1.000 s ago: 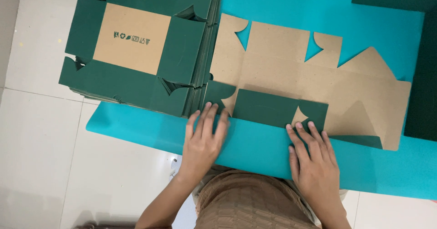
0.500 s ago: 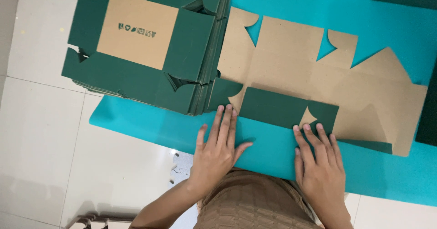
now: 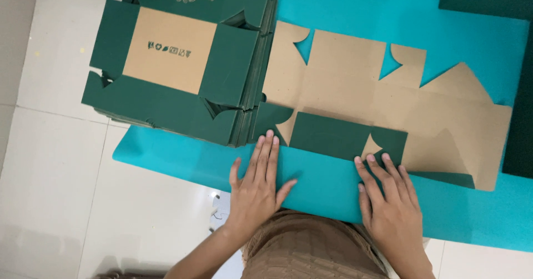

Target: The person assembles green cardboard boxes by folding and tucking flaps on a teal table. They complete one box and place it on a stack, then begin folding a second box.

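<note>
Two hands lie flat on the teal mat [image 3: 333,184] near the bottom middle of the head view, fingers stretched out and gripping nothing. Left hand [image 3: 257,186] sits at lower centre, fingertips just reaching the near edge of the flat box blank [image 3: 355,84]. Right hand [image 3: 390,203] is lower right, fingertips touching the blank's folded green flap [image 3: 338,137]. That blank spreads brown side up across the centre and right. Stack of green blanks [image 3: 166,98] fills the upper left, overlapping the blank's left end. White floor tiles [image 3: 50,162] show at left.
</note>
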